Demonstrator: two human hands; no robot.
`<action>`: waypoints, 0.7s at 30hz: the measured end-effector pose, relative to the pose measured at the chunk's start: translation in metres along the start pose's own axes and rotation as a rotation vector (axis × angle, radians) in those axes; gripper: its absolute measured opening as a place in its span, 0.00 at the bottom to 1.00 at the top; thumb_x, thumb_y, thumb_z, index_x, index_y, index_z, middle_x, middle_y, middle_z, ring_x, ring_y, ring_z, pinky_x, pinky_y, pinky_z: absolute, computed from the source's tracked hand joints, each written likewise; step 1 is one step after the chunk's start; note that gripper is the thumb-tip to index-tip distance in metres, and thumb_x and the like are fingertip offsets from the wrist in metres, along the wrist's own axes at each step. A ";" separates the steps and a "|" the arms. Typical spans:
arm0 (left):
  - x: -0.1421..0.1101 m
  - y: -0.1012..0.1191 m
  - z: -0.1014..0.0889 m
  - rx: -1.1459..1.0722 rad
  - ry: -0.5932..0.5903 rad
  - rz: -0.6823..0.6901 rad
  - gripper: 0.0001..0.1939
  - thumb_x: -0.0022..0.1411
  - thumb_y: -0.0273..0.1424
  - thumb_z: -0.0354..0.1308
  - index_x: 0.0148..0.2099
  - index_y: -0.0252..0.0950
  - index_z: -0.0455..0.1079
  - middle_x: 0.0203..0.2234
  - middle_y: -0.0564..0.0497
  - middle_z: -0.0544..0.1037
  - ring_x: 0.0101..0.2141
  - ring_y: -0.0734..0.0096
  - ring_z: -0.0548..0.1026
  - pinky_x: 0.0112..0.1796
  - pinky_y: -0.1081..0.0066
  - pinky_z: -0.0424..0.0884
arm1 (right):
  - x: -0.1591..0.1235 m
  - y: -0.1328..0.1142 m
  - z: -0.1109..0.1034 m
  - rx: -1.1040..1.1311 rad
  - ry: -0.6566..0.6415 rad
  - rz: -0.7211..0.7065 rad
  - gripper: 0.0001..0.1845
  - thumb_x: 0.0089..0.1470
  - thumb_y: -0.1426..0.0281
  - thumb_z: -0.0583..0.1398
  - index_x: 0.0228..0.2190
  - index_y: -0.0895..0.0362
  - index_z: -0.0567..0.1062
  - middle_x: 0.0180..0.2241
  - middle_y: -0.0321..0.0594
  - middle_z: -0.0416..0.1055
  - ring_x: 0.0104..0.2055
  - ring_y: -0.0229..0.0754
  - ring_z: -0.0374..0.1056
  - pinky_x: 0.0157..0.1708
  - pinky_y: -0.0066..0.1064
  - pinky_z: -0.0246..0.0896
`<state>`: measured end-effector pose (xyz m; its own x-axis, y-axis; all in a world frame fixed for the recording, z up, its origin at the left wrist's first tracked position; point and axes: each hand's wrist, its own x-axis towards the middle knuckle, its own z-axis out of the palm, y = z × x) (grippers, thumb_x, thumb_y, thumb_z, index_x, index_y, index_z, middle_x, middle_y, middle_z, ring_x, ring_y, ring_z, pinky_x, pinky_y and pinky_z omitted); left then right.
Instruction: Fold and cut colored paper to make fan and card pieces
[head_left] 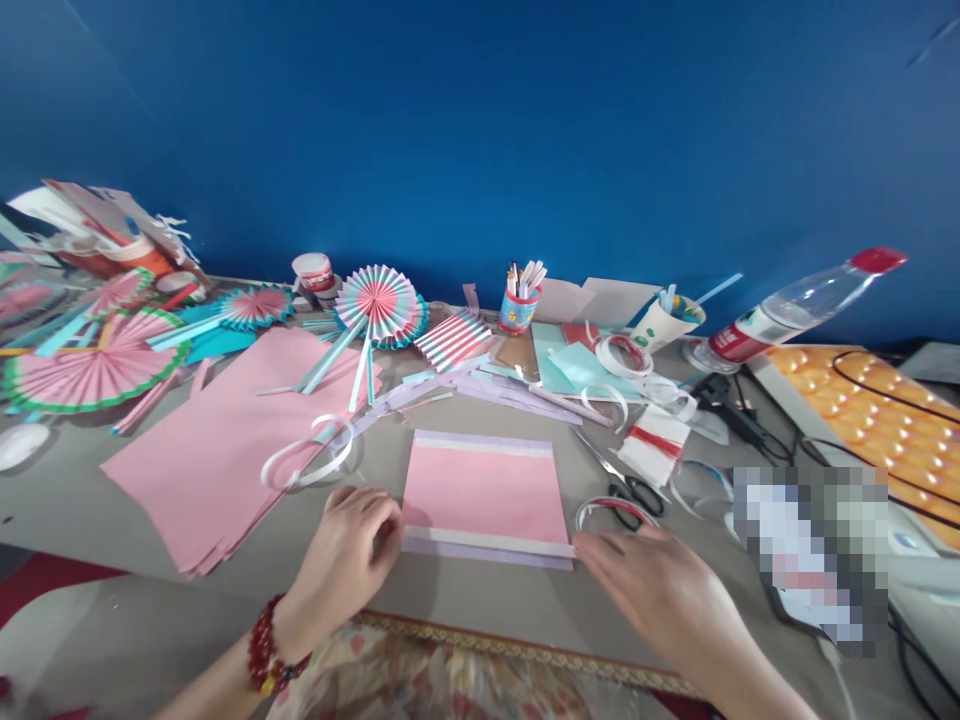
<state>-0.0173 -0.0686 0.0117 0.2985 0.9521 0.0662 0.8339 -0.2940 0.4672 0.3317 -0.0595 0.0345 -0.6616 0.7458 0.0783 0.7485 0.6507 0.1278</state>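
The pink sheet [484,490] lies crosswise, near corners between the loosely curled left hand [349,545] and closer, narrowed right hand [660,590]; whether either grips, I can't tell.

You worked in fairly bright, soft light, with faint shadows on the tabletop [480,600] and bright glints on the orange patterned panel [877,430]. The blue wall [480,130] darkened toward its middle. Your wide view stretched and smeared toward the edges, details looked slightly soft, and blocky pixels masked a patch at right.
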 end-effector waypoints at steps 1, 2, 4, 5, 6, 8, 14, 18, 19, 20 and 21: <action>0.000 0.000 0.000 0.006 0.002 0.004 0.07 0.60 0.21 0.50 0.31 0.37 0.63 0.25 0.53 0.71 0.30 0.67 0.69 0.38 0.64 0.61 | 0.000 0.000 0.001 -0.001 -0.006 -0.001 0.09 0.58 0.77 0.54 0.28 0.53 0.68 0.20 0.31 0.66 0.20 0.38 0.61 0.29 0.35 0.47; 0.000 0.000 0.001 0.012 0.003 0.007 0.07 0.60 0.21 0.50 0.31 0.37 0.63 0.25 0.53 0.71 0.30 0.67 0.69 0.38 0.64 0.60 | -0.001 0.000 0.002 -0.002 -0.011 0.002 0.08 0.58 0.76 0.54 0.28 0.53 0.68 0.20 0.30 0.66 0.20 0.38 0.62 0.29 0.35 0.47; 0.000 0.001 0.001 0.025 0.005 0.011 0.08 0.60 0.21 0.50 0.31 0.37 0.64 0.25 0.53 0.71 0.30 0.67 0.69 0.37 0.65 0.60 | -0.001 0.000 0.003 0.003 -0.024 0.005 0.08 0.57 0.76 0.55 0.29 0.53 0.68 0.20 0.30 0.67 0.21 0.38 0.63 0.30 0.35 0.47; 0.000 0.002 0.000 0.030 0.006 0.015 0.08 0.60 0.21 0.50 0.31 0.37 0.64 0.25 0.53 0.71 0.30 0.67 0.69 0.37 0.65 0.60 | -0.001 0.000 0.003 0.006 -0.030 0.005 0.08 0.57 0.77 0.55 0.29 0.53 0.68 0.21 0.30 0.67 0.21 0.38 0.63 0.30 0.35 0.47; 0.000 0.003 0.000 0.038 0.007 0.018 0.08 0.59 0.20 0.50 0.31 0.37 0.64 0.26 0.52 0.71 0.30 0.66 0.69 0.37 0.65 0.60 | -0.001 0.000 0.003 0.009 -0.032 0.008 0.08 0.57 0.77 0.55 0.29 0.53 0.68 0.21 0.30 0.67 0.21 0.38 0.63 0.30 0.35 0.47; 0.001 0.004 -0.001 0.057 0.011 0.028 0.08 0.59 0.20 0.49 0.31 0.37 0.63 0.26 0.52 0.71 0.30 0.66 0.69 0.36 0.65 0.60 | -0.001 0.000 0.002 0.017 -0.031 0.010 0.08 0.57 0.77 0.55 0.29 0.53 0.68 0.21 0.30 0.67 0.21 0.38 0.63 0.31 0.35 0.47; 0.001 0.006 -0.001 0.119 0.001 0.047 0.08 0.60 0.21 0.48 0.31 0.38 0.62 0.26 0.51 0.71 0.30 0.65 0.68 0.36 0.64 0.60 | 0.000 -0.003 0.000 0.032 0.004 0.038 0.08 0.57 0.77 0.56 0.28 0.53 0.69 0.19 0.30 0.66 0.20 0.37 0.61 0.29 0.35 0.46; 0.000 0.005 0.000 0.123 -0.012 0.041 0.07 0.61 0.22 0.48 0.32 0.38 0.61 0.27 0.51 0.70 0.31 0.64 0.68 0.36 0.64 0.60 | 0.003 -0.006 -0.001 0.019 -0.030 0.051 0.09 0.53 0.79 0.59 0.27 0.53 0.70 0.19 0.29 0.66 0.19 0.36 0.62 0.28 0.35 0.46; -0.001 0.005 0.000 0.119 -0.014 0.040 0.07 0.62 0.22 0.49 0.32 0.38 0.61 0.27 0.52 0.70 0.31 0.63 0.68 0.37 0.64 0.60 | 0.004 -0.007 -0.002 0.004 -0.044 0.059 0.09 0.51 0.79 0.60 0.27 0.53 0.70 0.18 0.29 0.67 0.19 0.36 0.62 0.28 0.35 0.46; -0.001 0.004 0.001 0.115 -0.015 0.038 0.07 0.62 0.22 0.49 0.32 0.38 0.61 0.27 0.52 0.70 0.31 0.63 0.68 0.37 0.64 0.60 | 0.005 -0.008 -0.003 -0.012 -0.062 0.065 0.09 0.50 0.79 0.61 0.27 0.53 0.70 0.19 0.29 0.67 0.19 0.36 0.62 0.28 0.35 0.46; -0.001 0.003 0.001 0.110 -0.016 0.038 0.07 0.62 0.23 0.49 0.32 0.38 0.62 0.27 0.52 0.70 0.31 0.63 0.68 0.37 0.64 0.60 | 0.007 -0.009 -0.004 -0.027 -0.076 0.069 0.09 0.49 0.79 0.61 0.27 0.53 0.70 0.19 0.30 0.68 0.19 0.36 0.62 0.28 0.34 0.46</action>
<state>-0.0145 -0.0706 0.0123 0.3376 0.9389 0.0677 0.8675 -0.3382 0.3647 0.3205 -0.0610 0.0380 -0.6025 0.7980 0.0124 0.7900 0.5941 0.1516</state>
